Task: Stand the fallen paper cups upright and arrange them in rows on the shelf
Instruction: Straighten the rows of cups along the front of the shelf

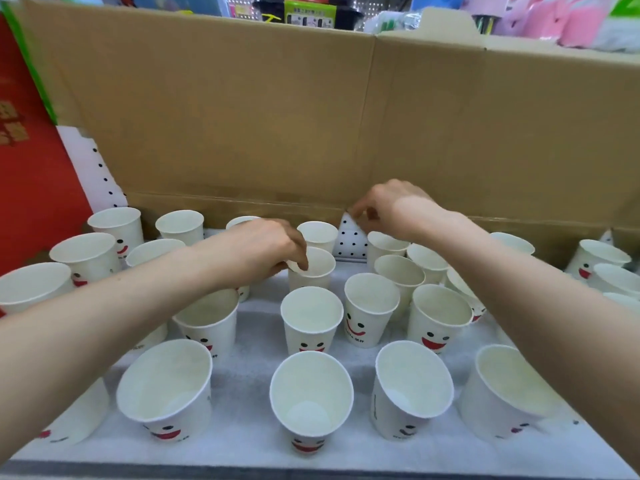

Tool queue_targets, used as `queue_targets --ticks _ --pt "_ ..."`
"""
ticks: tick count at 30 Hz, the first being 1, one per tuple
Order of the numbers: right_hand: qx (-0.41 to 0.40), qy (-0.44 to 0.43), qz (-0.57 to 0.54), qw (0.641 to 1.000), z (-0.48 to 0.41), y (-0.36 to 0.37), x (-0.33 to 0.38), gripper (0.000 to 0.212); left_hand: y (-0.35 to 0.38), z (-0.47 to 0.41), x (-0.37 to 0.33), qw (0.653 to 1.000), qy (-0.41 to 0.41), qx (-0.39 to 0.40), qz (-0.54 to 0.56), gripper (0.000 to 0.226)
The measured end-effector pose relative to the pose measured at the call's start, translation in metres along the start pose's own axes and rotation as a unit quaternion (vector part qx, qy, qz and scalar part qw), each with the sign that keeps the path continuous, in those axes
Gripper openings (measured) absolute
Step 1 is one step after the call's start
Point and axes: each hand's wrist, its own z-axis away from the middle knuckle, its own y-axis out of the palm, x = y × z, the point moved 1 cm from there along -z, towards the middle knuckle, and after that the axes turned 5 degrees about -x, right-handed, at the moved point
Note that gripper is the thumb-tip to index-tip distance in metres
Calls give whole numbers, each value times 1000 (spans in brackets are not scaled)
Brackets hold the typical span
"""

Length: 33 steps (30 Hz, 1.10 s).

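Several white paper cups with red smiling faces stand upright in rough rows on the white padded shelf [249,441]. My left hand [263,247] pinches the near rim of one upright cup [317,268] in the middle of the shelf, thumb and fingers on its edge. My right hand [384,206] hovers above the back row, just over a cup [386,245], with its fingers curled downward and nothing visibly held. Front-row cups such as the centre one [310,403] stand closest to me. My forearms hide parts of some cups.
A tall brown cardboard wall [311,116] closes off the back of the shelf. A red panel [31,168] stands at the left, with white perforated backing [351,240] showing behind the cups. More cups [599,261] crowd the far right.
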Motion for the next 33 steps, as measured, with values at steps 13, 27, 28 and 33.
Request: queue_targets --ticks 13,27,28,33 --pt "91 -11 -18 996 50 -11 -91 23 11 -113 -30 999 -38 13 -35 33" --pt "55 -16 44 997 33 21 -127 25 43 -143 -38 990 -39 83 -109 11" --pt "52 -9 52 997 34 20 -131 23 43 -141 -37 991 -34 80 -105 11" --pt "21 48 54 997 36 25 -147 7 46 -139 -35 991 -15 61 -116 15"
